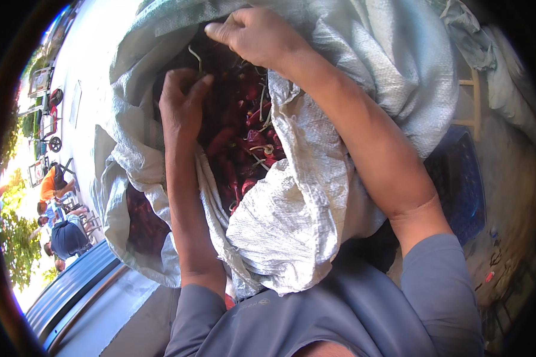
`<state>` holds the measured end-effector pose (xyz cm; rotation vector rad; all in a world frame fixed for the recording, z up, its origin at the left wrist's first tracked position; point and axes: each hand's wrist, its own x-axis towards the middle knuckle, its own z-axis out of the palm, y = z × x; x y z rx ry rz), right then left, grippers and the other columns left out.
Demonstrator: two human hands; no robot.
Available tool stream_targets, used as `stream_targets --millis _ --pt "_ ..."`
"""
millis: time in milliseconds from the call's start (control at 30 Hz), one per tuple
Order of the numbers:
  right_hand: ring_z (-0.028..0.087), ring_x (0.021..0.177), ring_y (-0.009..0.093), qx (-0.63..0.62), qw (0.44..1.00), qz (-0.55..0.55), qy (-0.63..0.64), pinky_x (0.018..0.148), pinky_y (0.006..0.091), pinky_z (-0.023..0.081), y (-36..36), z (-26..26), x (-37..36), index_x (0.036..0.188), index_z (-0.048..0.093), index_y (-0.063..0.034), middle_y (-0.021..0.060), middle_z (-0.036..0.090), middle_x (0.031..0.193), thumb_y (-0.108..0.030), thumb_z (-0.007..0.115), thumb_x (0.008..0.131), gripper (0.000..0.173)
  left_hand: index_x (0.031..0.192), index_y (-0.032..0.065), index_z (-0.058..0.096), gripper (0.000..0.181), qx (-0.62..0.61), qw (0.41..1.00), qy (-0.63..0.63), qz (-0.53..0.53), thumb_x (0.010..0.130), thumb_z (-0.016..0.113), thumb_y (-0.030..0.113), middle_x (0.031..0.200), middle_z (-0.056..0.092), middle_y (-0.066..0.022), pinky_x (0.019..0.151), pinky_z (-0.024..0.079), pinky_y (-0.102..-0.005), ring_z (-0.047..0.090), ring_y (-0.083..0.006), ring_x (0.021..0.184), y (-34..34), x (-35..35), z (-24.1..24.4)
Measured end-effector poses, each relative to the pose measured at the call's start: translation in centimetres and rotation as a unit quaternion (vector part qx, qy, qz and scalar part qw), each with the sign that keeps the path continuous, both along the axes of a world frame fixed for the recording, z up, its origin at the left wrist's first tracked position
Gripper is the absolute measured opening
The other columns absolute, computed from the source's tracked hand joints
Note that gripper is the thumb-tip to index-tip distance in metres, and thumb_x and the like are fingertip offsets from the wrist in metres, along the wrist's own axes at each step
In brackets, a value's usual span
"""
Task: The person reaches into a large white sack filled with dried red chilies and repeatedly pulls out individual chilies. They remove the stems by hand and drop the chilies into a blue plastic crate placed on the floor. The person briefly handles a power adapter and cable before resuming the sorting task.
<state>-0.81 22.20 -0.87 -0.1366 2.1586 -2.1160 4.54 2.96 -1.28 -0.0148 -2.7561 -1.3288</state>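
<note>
An open white woven plastic sack [286, 223] stands before me, its rim folded outward. Inside lie many dark red chili peppers [232, 151], some with pale stems. Within the mouth, on the left, my left hand [183, 100] is closed in a pinch. A pale curved chili stem [196, 58] sticks up from its fingertips; any pepper on it is hidden. My right hand [261, 38] is over the far part of the opening, thumb and fingers drawn together. Whether something is between those fingers cannot be made out.
Another sack opening [149, 221] with red peppers shows at lower left. To the right are a blue plastic crate [466, 183], a wooden frame [475, 105] and more sack cloth [509, 80]. Several people [67, 236] sit far left, near a parked red vehicle [51, 120].
</note>
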Motion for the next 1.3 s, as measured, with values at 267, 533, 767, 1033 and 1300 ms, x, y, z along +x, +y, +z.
stream_targets --millis 267,533,767,1033,1300 --pt "0.07 0.084 0.035 0.213 0.952 0.008 0.219 0.078 0.0414 0.055 -1.3 -1.9 0.0 0.1 0.071 -0.0033 0.0197 0.071 0.085 -0.039 0.066 0.092 0.037 0.111 0.0005 0.065 0.026 0.002 0.992 0.107 -0.065 0.087 0.073 0.01 0.093 0.072 -0.0073 0.079 0.053 -0.0293 0.065 -0.0143 0.083 1.7 -1.9 0.4" --pt "0.067 0.076 0.042 0.178 0.925 -0.055 0.332 0.067 0.0494 0.052 -1.5 -1.4 1.0 0.078 0.06 0.0021 0.025 0.065 0.073 -0.024 0.063 0.093 0.03 0.104 0.0007 0.07 0.017 0.088 0.995 0.026 -0.038 0.09 0.07 0.009 0.086 0.07 -0.007 0.072 0.051 -0.0249 0.062 -0.0115 0.077 1.9 -1.0 1.0" --pt "0.061 0.058 0.026 -0.091 0.977 -0.074 0.179 0.054 0.0377 0.047 -1.8 -0.7 0.7 0.076 0.061 -0.0021 0.0133 0.062 0.066 -0.025 0.056 0.098 0.032 0.107 -0.0008 0.066 0.016 0.398 0.915 -0.011 -0.061 0.097 0.061 0.012 0.094 0.067 -0.0092 0.07 0.05 -0.0265 0.064 -0.017 0.08 1.8 -0.5 1.7" --pt "0.052 0.063 0.008 -0.376 0.922 -0.049 -0.072 0.046 0.0222 0.038 1.4 -0.1 -1.2 0.098 0.061 -0.0058 0.003 0.06 0.085 -0.02 0.056 0.099 0.016 0.109 0.0048 0.064 0.018 0.049 0.996 -0.061 -0.032 0.092 0.061 0.004 0.086 0.068 -0.0099 0.069 0.054 -0.031 0.067 -0.0196 0.084 -3.4 -3.4 1.1" --pt "0.053 0.064 0.01 -0.331 0.938 0.013 -0.104 0.048 0.0212 0.04 1.4 0.3 -0.1 0.097 0.06 -0.005 0.0056 0.062 0.088 -0.022 0.056 0.098 0.017 0.107 0.0075 0.069 0.023 -0.404 0.909 0.017 -0.097 0.085 0.067 0.016 0.097 0.069 -0.024 0.081 0.053 -0.0474 0.065 -0.044 0.092 -1.5 -5.3 -3.0"
